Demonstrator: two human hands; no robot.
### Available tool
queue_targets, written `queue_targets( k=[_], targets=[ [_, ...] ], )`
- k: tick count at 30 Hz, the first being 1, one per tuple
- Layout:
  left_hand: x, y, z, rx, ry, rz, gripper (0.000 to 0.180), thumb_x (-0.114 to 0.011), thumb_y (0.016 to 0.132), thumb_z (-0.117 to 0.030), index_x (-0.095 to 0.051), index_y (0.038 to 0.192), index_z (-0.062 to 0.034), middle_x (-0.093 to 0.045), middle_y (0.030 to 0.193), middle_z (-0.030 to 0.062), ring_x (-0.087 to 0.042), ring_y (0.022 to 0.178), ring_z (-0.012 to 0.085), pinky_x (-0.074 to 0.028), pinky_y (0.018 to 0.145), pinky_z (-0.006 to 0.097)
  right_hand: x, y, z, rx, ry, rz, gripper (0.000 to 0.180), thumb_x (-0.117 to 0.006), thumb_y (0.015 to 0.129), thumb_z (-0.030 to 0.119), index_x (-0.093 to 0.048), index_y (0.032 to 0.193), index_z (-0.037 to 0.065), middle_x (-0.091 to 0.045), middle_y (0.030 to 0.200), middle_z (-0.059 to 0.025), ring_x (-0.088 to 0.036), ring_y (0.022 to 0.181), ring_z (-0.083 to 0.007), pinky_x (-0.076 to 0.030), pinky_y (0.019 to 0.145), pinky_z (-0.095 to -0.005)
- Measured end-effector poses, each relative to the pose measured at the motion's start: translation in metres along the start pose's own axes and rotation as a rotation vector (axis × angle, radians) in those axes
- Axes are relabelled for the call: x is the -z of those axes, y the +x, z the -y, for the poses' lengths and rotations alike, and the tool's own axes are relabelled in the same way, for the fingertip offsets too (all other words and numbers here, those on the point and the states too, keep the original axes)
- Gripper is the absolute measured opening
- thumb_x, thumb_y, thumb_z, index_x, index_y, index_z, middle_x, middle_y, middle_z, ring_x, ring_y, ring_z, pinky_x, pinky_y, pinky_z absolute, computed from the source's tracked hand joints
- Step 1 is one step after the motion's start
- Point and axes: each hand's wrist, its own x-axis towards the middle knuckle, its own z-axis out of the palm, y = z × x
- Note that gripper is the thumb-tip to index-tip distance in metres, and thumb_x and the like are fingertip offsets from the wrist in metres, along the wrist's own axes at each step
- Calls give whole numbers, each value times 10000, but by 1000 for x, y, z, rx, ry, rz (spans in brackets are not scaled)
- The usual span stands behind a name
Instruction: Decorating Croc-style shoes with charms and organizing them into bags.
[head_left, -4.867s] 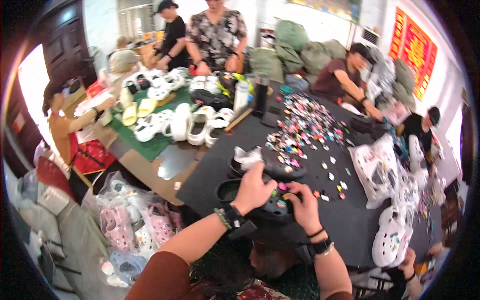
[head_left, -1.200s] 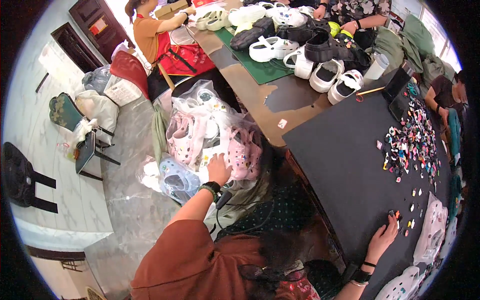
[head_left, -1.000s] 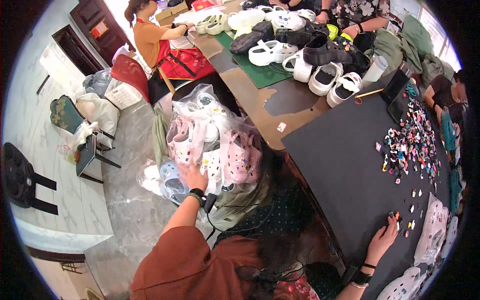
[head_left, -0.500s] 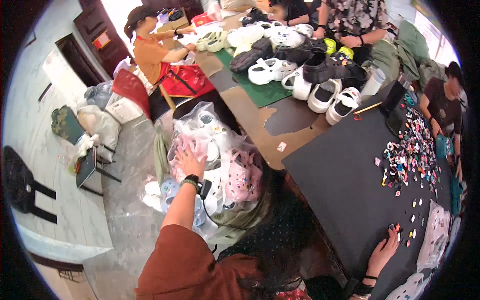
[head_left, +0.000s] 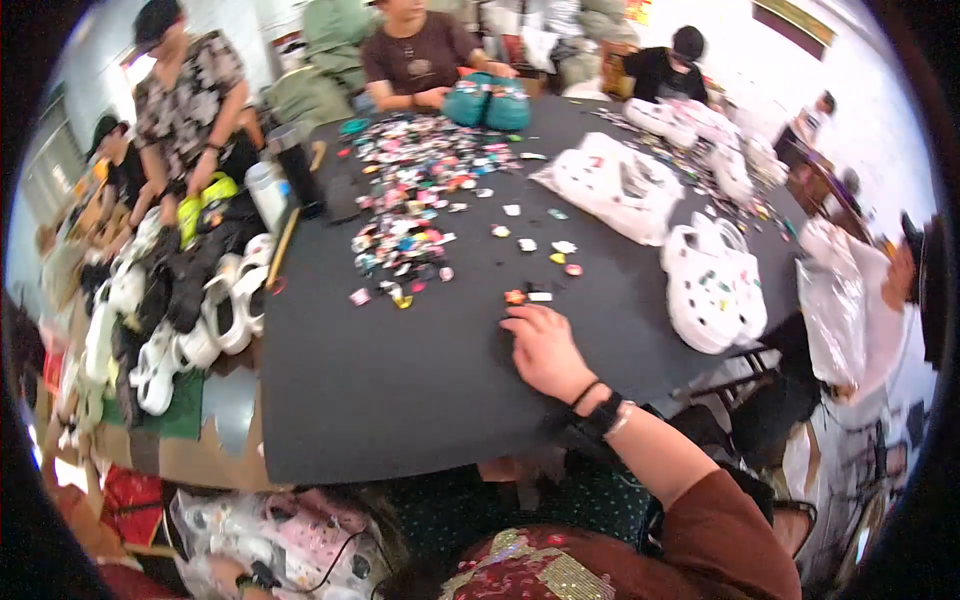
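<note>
My right hand (head_left: 548, 352) lies palm down on the black tabletop (head_left: 400, 385). Its fingers are loosely stretched, and the tips are close to a small orange shoe charm (head_left: 515, 297) and a small white piece (head_left: 540, 296). At the lower left, my left hand (head_left: 226, 572) rests at a clear plastic bag of clogs (head_left: 215, 515), beside pink clogs (head_left: 300, 525); its fingers are too small and blurred to read. Beyond my right hand, a few loose charms (head_left: 527, 245) lie scattered, with a big heap of colourful charms (head_left: 415, 185) to their left.
White clogs (head_left: 712, 290) stand at the table's right, near bagged white clogs (head_left: 620, 185). More shoes (head_left: 160, 310) pile up at the left beside a bottle (head_left: 268, 195) and a dark tumbler (head_left: 293, 165). Across the table, a person (head_left: 420, 50) handles teal clogs (head_left: 487, 102). Other people sit around.
The view has swung right toward the table, so the bag of clogs now sits at the lower left edge. My left hand stays at the bag and my right hand by the orange charm.
</note>
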Motion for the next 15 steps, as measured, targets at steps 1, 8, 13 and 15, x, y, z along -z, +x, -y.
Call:
queue_targets(
  k=[1, 8, 13, 15],
  targets=[
    [8, 17, -10, 2, -52, -81, 276, -519, 885, -128, -653, 1108, -36, -674, 1103, 203, -643, 1045, 325, -495, 888, 444, -4, -1, -1, -12, -1, 9, 361, -614, 786, 81, -616, 1147, 69, -559, 1271, -106, -484, 1236, -312, -373, 1028, -477],
    [82, 88, 13, 109, -421, -529, 296, -570, 874, -233, -659, 1082, -41, -660, 1035, 235, -643, 992, 342, -495, 870, 471, 0, -10, 4, 2, -24, -17, 389, -613, 791, 86, -593, 1178, 56, -542, 1284, -122, -468, 1242, -322, -362, 1038, -482],
    [194, 112, 98, 221, -641, -794, 333, -607, 867, -308, -664, 1063, -45, -650, 985, 258, -643, 954, 355, -496, 857, 489, -5, -12, -1, 20, -3, -21, 393, -627, 786, 96, -581, 1175, 52, -537, 1267, -118, -472, 1226, -317, -361, 1037, -486],
    [233, 112, 136, 289, -738, -894, 352, -622, 864, -338, -666, 1056, -46, -646, 966, 268, -642, 939, 360, -496, 852, 497, -1, -9, 1, 36, -13, -35, 395, -634, 783, 102, -582, 1172, 54, -537, 1264, -117, -471, 1226, -314, -364, 1031, -484]
  ],
)
